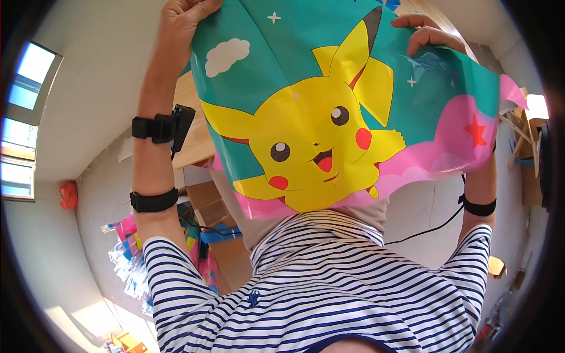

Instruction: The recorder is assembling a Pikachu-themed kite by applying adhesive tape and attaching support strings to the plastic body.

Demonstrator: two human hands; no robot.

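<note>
Glossy plastic sheet (318, 141), matt cloth shirt (329, 276)

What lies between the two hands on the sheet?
Head view: the sheet spans left hand to right hand, showing teal, a white sparkle and a dark ear tip.

Upper left of centre — pale wooden tabletop (200, 144), mostly hidden; at top edge, right of centre — blue scrap (391, 5), contact with it unclear.

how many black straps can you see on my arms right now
3 in clear view: two on your left arm, an upper strap and a lower strap, and one right strap near the right sleeve. More may be hidden behind the cartoon sheet.
</note>
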